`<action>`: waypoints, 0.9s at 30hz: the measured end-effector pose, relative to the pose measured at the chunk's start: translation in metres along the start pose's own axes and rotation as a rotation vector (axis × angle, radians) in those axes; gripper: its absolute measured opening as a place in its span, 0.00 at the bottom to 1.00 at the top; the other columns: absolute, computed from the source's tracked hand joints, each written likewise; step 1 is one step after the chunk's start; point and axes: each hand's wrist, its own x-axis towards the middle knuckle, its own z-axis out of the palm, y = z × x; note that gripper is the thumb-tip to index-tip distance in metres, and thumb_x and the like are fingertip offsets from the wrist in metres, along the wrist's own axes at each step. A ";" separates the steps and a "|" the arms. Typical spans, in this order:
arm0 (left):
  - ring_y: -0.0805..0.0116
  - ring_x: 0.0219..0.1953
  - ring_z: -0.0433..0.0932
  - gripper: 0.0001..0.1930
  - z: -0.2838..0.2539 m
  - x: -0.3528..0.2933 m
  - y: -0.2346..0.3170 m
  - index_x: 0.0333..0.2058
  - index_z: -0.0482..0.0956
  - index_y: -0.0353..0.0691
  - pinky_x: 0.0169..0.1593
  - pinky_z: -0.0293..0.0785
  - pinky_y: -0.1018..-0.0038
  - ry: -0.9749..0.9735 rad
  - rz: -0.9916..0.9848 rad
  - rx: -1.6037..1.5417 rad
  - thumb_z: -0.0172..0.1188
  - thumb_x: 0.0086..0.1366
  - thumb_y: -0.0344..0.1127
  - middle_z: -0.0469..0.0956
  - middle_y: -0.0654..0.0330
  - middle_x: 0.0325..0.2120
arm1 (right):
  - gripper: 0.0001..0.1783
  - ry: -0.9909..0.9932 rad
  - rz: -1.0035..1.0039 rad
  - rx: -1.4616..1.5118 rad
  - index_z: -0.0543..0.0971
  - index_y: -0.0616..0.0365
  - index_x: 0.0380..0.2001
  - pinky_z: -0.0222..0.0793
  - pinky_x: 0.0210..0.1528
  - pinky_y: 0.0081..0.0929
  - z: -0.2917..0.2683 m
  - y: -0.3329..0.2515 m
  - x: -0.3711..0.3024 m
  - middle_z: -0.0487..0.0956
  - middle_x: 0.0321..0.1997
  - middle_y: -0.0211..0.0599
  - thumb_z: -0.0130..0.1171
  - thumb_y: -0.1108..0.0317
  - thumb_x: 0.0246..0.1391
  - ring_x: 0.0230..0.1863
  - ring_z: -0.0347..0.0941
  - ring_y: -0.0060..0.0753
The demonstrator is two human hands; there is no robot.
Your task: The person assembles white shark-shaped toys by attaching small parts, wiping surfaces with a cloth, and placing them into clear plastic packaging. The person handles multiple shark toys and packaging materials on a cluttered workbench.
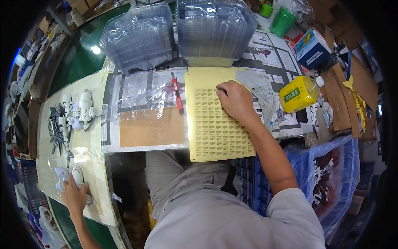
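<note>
My left hand [75,195] is low on the left-hand table, its fingers and thumb around a white round-nosed toy [77,176]. Beside that toy lies a white handheld controller [61,177]. My right hand [236,100] rests on a yellow sheet of printed labels [207,143], fingers curled in; whatever they pinch is hidden. The sheet reaches over the table's front edge above my lap. Farther up the left table sits another white finned toy [85,108], with dark patterned toy fish [56,128] next to it.
Two stacks of clear plastic trays [139,39] stand at the back. A red utility knife [177,93] lies left of the sheet, near clear plastic bags [145,93]. On the right are a grey cloth [261,89], a yellow bottle [296,94], a blue box [313,47] and a golden toy fish [360,103].
</note>
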 end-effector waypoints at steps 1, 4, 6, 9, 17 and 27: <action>0.37 0.51 0.82 0.45 -0.007 -0.002 0.003 0.70 0.66 0.34 0.56 0.76 0.50 -0.076 0.027 -0.064 0.70 0.52 0.39 0.82 0.34 0.47 | 0.13 -0.002 0.010 0.003 0.88 0.60 0.39 0.78 0.49 0.47 0.001 0.000 -0.001 0.86 0.41 0.46 0.59 0.64 0.62 0.44 0.83 0.53; 0.38 0.52 0.83 0.47 -0.029 0.002 0.005 0.72 0.62 0.29 0.56 0.78 0.55 -0.344 0.026 -0.175 0.67 0.53 0.36 0.82 0.34 0.49 | 0.12 -0.005 0.026 0.013 0.88 0.59 0.40 0.77 0.48 0.47 0.003 0.000 -0.002 0.85 0.40 0.44 0.59 0.65 0.62 0.44 0.83 0.52; 0.40 0.50 0.83 0.47 -0.044 0.001 0.005 0.72 0.63 0.28 0.54 0.79 0.57 -0.438 -0.036 -0.236 0.68 0.51 0.34 0.82 0.35 0.49 | 0.12 0.002 0.024 0.016 0.88 0.58 0.41 0.77 0.48 0.46 0.003 -0.001 -0.003 0.85 0.40 0.44 0.59 0.65 0.62 0.44 0.83 0.52; 0.49 0.46 0.84 0.51 -0.062 -0.013 0.018 0.70 0.65 0.27 0.52 0.80 0.61 -0.225 -0.099 -0.399 0.78 0.47 0.36 0.83 0.41 0.48 | 0.12 -0.010 0.047 0.008 0.88 0.58 0.41 0.77 0.48 0.46 0.004 -0.003 -0.004 0.84 0.41 0.43 0.60 0.65 0.62 0.45 0.82 0.51; 0.65 0.46 0.81 0.54 -0.058 -0.078 0.133 0.62 0.71 0.31 0.53 0.79 0.67 -0.416 0.047 -1.785 0.91 0.35 0.40 0.80 0.57 0.47 | 0.13 -0.012 0.085 0.022 0.88 0.59 0.40 0.77 0.49 0.45 0.002 -0.007 -0.004 0.85 0.43 0.44 0.61 0.63 0.63 0.46 0.83 0.51; 0.66 0.60 0.77 0.42 -0.056 -0.060 0.309 0.70 0.64 0.33 0.65 0.73 0.65 -1.144 0.555 -1.871 0.75 0.60 0.32 0.78 0.54 0.58 | 0.14 -0.145 0.115 -0.096 0.85 0.59 0.41 0.76 0.52 0.47 0.004 0.000 0.015 0.86 0.44 0.47 0.60 0.60 0.64 0.48 0.82 0.54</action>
